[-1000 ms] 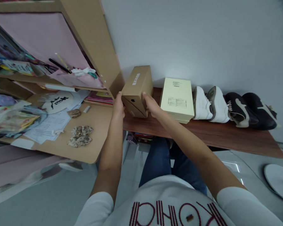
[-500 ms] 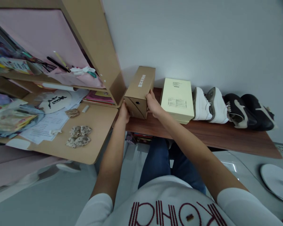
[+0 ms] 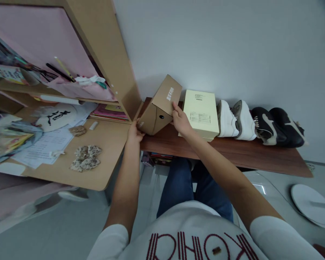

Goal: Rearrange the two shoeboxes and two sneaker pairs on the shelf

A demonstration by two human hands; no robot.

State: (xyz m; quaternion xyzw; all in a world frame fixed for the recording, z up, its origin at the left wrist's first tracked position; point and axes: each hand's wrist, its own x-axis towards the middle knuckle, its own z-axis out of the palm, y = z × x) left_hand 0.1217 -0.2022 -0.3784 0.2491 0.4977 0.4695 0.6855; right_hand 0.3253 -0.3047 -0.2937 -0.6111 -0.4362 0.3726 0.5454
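Note:
A brown cardboard shoebox (image 3: 162, 104) with white lettering is tipped over at the left end of a dark wooden bench (image 3: 249, 155). My left hand (image 3: 135, 133) closes on its lower left edge, and some of those fingers are hidden. On the box's right side, my right hand (image 3: 181, 120) grips the edge with the thumb on top. A pale yellow shoebox (image 3: 200, 112) lies flat just to the right, close to my right hand. Whether the brown box's lower edge rests on the bench, I cannot tell.
White sneakers (image 3: 234, 121) and black shoes (image 3: 277, 126) stand in a row along the bench by the wall. To the left, a desk (image 3: 111, 151) holds a patterned scrunchie (image 3: 86, 157), papers and a white cap (image 3: 58, 116). A round white object (image 3: 314, 204) lies on the floor at right.
The brown shoebox has gone from sitting square on the bench to tilted, its top leaning right. My left hand has shifted slightly left along with its lower edge.

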